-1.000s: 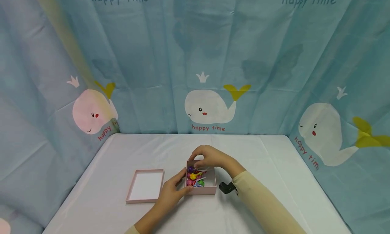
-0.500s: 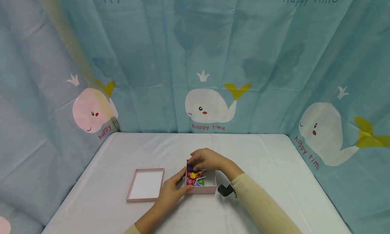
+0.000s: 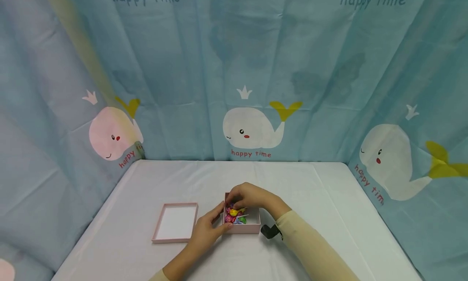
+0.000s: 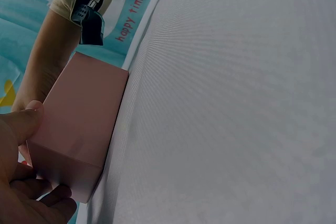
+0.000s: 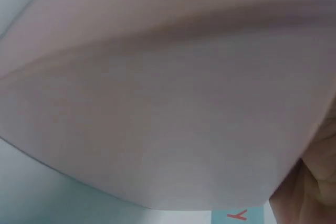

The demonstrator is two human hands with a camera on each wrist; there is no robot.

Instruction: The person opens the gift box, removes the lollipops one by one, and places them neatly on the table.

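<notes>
A small pink box stands open-topped on the white table, several wrapped lollipops inside it. Yellow, pink and green wrappers show along its left part, with a white stick pointing right. My left hand grips the box's left side, thumb at the near left corner; the left wrist view shows the thumb over the rim of the pink wall. My right hand reaches over the far rim, its bent thumb and fingers pinching a purple-wrapped lollipop, mostly hidden beneath them, in the far left corner.
A shallow pink lid with a white inside lies left of the box, beside my left hand. A black wrist camera hangs under my right forearm, near the box's right side. Blue whale-print curtain borders the table.
My right hand has moved slightly down and toward me, its fingers now deeper in the box; the white sticks near its thumb are now covered. The left hand keeps its hold.
</notes>
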